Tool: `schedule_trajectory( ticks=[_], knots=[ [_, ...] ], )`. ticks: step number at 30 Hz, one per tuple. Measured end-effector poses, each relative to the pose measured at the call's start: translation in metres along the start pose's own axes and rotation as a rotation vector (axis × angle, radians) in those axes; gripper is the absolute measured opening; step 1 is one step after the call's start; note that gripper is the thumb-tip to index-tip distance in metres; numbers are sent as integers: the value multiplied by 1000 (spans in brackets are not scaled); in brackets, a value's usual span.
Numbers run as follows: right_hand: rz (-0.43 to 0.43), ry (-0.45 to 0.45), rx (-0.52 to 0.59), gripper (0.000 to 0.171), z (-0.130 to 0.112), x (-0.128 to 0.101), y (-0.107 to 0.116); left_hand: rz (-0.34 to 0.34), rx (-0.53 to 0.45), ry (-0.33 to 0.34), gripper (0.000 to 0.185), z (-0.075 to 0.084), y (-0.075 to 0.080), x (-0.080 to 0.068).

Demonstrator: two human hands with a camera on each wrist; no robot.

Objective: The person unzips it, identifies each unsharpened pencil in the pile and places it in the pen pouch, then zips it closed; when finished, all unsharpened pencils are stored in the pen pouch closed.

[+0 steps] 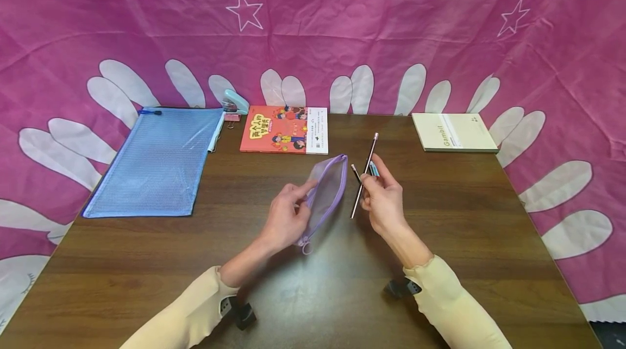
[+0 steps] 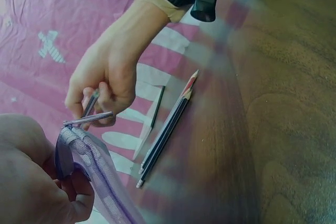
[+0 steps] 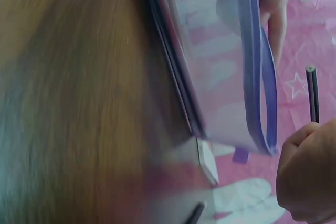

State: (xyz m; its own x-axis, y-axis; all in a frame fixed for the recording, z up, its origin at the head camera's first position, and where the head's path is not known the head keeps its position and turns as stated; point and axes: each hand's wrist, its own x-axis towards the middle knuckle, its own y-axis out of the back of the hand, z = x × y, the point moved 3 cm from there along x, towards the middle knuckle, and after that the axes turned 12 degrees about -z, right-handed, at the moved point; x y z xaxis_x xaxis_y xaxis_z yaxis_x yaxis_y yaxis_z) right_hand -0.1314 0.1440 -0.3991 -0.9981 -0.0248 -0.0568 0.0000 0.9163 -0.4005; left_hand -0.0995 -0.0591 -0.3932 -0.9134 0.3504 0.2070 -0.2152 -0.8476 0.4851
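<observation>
In the head view my left hand [image 1: 286, 216] grips the side of a see-through purple zip pouch [image 1: 320, 191], its mouth unzipped and gaping toward the right. My right hand [image 1: 386, 202] pinches a dark pencil [image 1: 371, 148] slantwise just beside that mouth. Partly hidden by the right hand are another black pencil [image 1: 355, 170] and a blue-ended item [image 1: 374, 168]. The left wrist view shows several sharpened pencils [image 2: 165, 129] lying together on the table. Dark pencils [image 3: 173, 61] run along the pouch's lower edge in the right wrist view.
A blue mesh zip folder [image 1: 154, 164] lies at the left, with a light-blue stapler [image 1: 236, 102] and pink binder clip [image 1: 232, 118] by its corner. Toward the back are a red picture book [image 1: 283, 129] and a cream notebook [image 1: 455, 131]. Pink cloth hangs behind.
</observation>
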Motion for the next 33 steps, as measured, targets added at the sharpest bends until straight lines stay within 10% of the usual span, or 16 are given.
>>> schedule_trajectory(
  ticks=[33],
  knots=[
    [33,92,-175,63,24,-22,-48,37,8,2,49,3,-3,1]
  ],
)
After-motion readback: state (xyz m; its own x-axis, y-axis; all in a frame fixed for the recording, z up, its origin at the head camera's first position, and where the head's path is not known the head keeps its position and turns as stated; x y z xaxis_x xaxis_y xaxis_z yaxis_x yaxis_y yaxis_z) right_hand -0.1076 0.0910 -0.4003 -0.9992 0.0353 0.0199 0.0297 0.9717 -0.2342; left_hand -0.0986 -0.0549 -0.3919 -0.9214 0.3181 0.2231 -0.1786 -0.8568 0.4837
